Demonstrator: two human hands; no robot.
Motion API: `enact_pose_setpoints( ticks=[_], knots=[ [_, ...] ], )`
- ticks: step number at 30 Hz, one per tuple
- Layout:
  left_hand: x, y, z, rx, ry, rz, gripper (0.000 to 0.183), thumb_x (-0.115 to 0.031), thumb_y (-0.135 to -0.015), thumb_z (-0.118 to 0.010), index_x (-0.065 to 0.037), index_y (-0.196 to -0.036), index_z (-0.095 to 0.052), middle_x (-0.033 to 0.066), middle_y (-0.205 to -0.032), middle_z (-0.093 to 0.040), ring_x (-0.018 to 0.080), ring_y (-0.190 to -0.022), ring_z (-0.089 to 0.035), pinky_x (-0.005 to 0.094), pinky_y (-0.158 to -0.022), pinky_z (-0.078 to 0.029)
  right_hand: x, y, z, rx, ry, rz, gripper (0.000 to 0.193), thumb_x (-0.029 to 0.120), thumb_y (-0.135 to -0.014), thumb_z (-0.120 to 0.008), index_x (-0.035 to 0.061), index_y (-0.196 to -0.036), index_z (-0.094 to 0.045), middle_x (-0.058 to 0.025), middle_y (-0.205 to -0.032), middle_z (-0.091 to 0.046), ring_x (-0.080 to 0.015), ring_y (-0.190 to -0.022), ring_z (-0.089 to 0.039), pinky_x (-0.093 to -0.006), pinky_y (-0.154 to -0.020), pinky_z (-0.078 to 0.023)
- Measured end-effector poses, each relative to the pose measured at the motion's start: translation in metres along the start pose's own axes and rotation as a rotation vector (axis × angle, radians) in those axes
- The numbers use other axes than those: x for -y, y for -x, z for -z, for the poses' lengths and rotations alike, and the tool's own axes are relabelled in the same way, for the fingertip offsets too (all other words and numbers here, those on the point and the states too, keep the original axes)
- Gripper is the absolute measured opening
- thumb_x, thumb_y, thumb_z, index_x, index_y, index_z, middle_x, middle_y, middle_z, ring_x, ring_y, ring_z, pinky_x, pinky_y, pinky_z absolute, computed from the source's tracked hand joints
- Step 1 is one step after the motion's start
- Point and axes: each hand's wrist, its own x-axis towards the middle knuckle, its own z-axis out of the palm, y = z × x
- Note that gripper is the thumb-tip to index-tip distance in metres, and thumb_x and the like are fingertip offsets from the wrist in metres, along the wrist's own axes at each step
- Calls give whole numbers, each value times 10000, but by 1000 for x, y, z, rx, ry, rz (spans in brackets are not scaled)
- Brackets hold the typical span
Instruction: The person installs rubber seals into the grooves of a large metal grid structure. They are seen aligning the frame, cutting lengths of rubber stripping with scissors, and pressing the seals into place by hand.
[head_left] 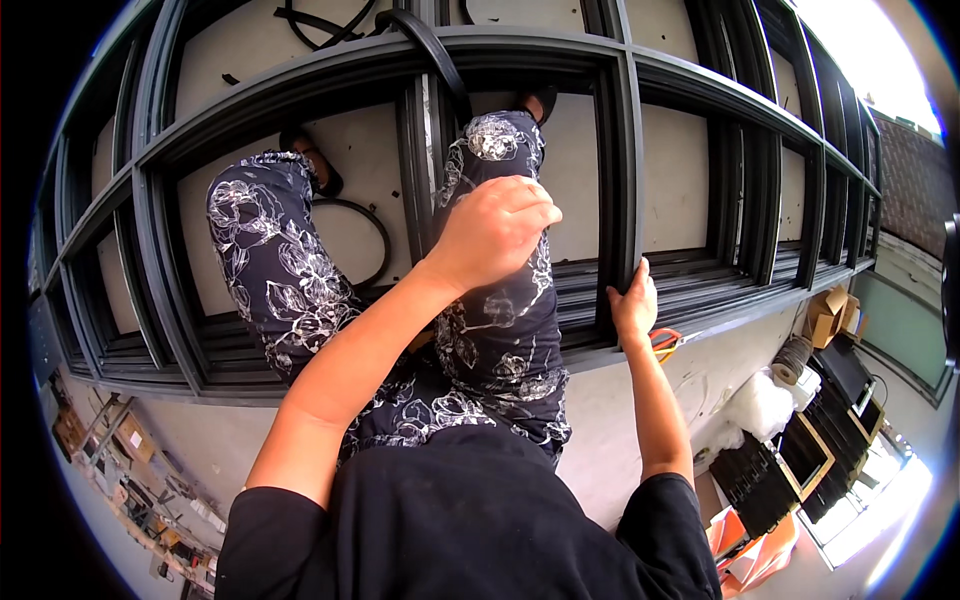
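Note:
I stand inside a large dark metal window frame (625, 70) that lies flat on the floor, my patterned trouser legs in one of its openings. My left hand (495, 235) hovers over my right thigh with its fingers curled shut; nothing shows inside the fist. A black rubber strip (440, 60) runs from the top of the frame down toward that hand and disappears behind my knee. My right hand (633, 305) grips the lower end of an upright frame bar (627, 180), fingers wrapped round it.
A loop of black rubber strip (375, 225) lies on the floor between my legs. An orange-handled tool (665, 343) lies beside the frame's near rail. Stacks of dark parts (790, 465), a cardboard box (828, 315) and orange bins (760, 550) stand at the right.

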Motion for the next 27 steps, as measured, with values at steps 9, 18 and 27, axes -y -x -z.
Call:
enact_pose_setpoints(
  ticks=[9, 18, 27],
  knots=[
    [0, -2, 0, -3, 14, 2, 188, 26, -725, -658, -57, -893, -675, 69, -910, -674, 272, -922, -659, 372, -820, -538, -6, -17, -14, -120, 34, 67, 549, 275, -780, -772, 4, -1155, -476, -182, -1035, -626, -366, -1002, -609, -431, -848, -514],
    [-1, -3, -2, 9, 1, -7, 180, 24, -729, -663, -63, -886, -676, 59, -911, -677, 266, -922, -660, 368, -823, -533, 2, -33, -7, -145, 79, 47, 462, 389, -792, -752, 22, -947, -519, -168, -923, -642, -353, -921, -640, -430, -788, -524],
    [-3, -9, 0, 31, 23, -18, 211, 16, -704, -666, -58, -901, -684, 80, -900, -674, 285, -907, -658, 373, -811, -540, 6, -43, -7, -181, 100, 42, 475, 436, -790, -743, 27, -918, -539, -164, -851, -665, -353, -849, -661, -435, -743, -533]
  ],
)
